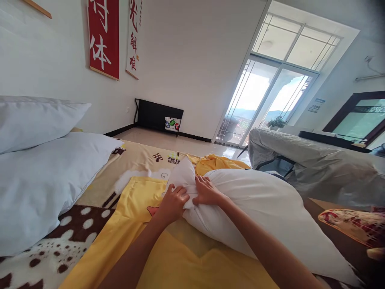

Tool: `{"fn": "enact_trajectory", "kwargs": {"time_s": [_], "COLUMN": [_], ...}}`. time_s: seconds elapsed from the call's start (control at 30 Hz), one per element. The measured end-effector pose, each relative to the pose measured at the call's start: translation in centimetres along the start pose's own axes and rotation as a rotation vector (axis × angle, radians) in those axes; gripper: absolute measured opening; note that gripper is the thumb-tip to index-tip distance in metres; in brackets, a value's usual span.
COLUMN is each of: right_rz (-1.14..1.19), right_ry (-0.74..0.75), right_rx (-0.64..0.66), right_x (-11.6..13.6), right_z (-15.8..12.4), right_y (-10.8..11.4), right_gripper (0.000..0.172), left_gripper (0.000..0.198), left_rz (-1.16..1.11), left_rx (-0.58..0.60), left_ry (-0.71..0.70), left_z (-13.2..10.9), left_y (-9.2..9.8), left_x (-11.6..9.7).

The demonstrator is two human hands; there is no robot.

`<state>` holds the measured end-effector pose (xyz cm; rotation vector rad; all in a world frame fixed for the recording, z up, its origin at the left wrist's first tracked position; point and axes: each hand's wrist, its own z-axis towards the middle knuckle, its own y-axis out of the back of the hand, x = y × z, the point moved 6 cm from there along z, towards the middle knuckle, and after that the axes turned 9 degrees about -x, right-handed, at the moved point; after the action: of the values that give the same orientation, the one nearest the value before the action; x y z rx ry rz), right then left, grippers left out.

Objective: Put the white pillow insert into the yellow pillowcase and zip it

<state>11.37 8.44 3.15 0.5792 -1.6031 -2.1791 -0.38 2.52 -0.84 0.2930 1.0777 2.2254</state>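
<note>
A plump white pillow (258, 192) lies on the bed, its near-left end bunched between my two hands. My left hand (174, 202) has its fingers curled into the gathered end. Right beside it, my right hand (207, 190) grips the same bunched fabric, thumb toward the left hand. Under the pillow and my forearms spreads a yellow cloth (180, 257) with a printed orange-red shape; it looks like a pillowcase or cover, but I cannot tell which. More yellow fabric (222, 163) lies crumpled behind the pillow.
Two white pillows (45, 172) are stacked at the left on a patterned blanket (141, 156). A plastic-covered piece of furniture (325, 168) stands at the right. Behind are a black folding frame (156, 114), glass doors (264, 96) and a red wall scroll (104, 40).
</note>
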Motion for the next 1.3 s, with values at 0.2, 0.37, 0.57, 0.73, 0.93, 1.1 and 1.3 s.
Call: {"fn": "enact_trajectory", "kwargs": {"time_s": [0.2, 0.37, 0.57, 0.73, 0.93, 1.1, 1.3], "right_rz": [0.176, 0.036, -0.098, -0.130, -0.112, 0.039, 0.381], "right_ry": [-0.120, -0.275, -0.248, -0.110, 0.039, 0.131, -0.302], "right_rx": [-0.008, -0.020, -0.117, -0.196, -0.237, -0.323, -0.281], "right_x": [-2.5, -3.0, -2.2, -1.6, -1.0, 0.3, -0.1], "right_z": [1.9, 4.9, 5.9, 4.3, 1.5, -2.4, -1.1], "right_y": [1.6, -1.1, -3.5, -3.9, -2.4, 0.1, 2.0], "right_gripper": [0.064, 0.075, 0.044, 0.030, 0.023, 0.006, 0.048], "left_gripper": [0.023, 0.025, 0.014, 0.014, 0.015, 0.018, 0.018], "left_rz": [-0.018, -0.006, -0.020, -0.031, -0.095, -0.147, -0.185], "left_rx": [0.082, 0.113, 0.180, 0.148, 0.046, 0.086, 0.157], "left_ry": [-0.033, -0.056, -0.145, -0.154, -0.188, -0.128, -0.099], "left_z": [-0.3, -0.4, -0.2, 0.2, 0.2, 0.2, -0.1], "left_y": [-0.3, -0.2, 0.3, 0.5, 1.0, 0.5, -0.4], "left_x": [-0.4, 0.0, -0.5, -0.3, -0.1, 0.4, 0.3]}}
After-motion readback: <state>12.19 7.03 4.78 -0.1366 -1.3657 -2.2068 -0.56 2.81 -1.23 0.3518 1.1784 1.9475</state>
